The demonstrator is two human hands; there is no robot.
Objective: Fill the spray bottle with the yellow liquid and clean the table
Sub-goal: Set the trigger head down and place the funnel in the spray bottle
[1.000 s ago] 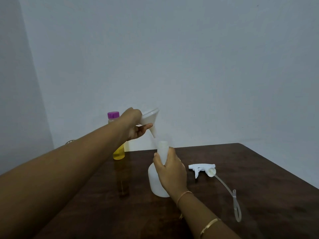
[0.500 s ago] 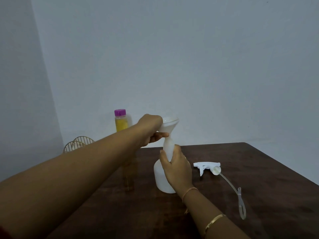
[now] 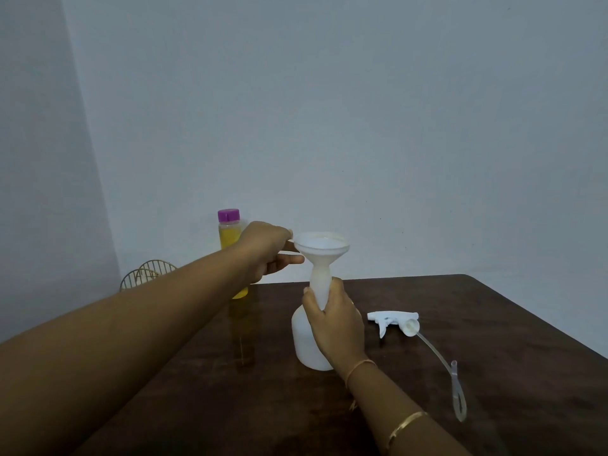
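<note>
Head view: a second ago the left hand carried the white funnel tilted in the air above the open spray bottle. Now the funnel stands upright with its spout down in the bottle's neck and its bowl level. The left fingers pinch the funnel at the left edge of its rim. The right hand has not let go: its fingers are wrapped round the neck just under the spout, keeping the bottle steady on the counter.

The yellow liquid sits in its clear bottle at the back of the counter, behind the left wrist, with the purple cap on. The trigger head lies on its side just right of the spray bottle, and its dip tube trails toward the near edge. A wire basket shows beyond the counter on the left.

By my reading, the funnel is placed and filling can begin. No liquid has been poured, since the funnel bowl looks dry and the cap is in place. The left hand would need to release the rim and fetch the yellow bottle. The funnel is top-heavy, so the right hand's hold matters.
</note>
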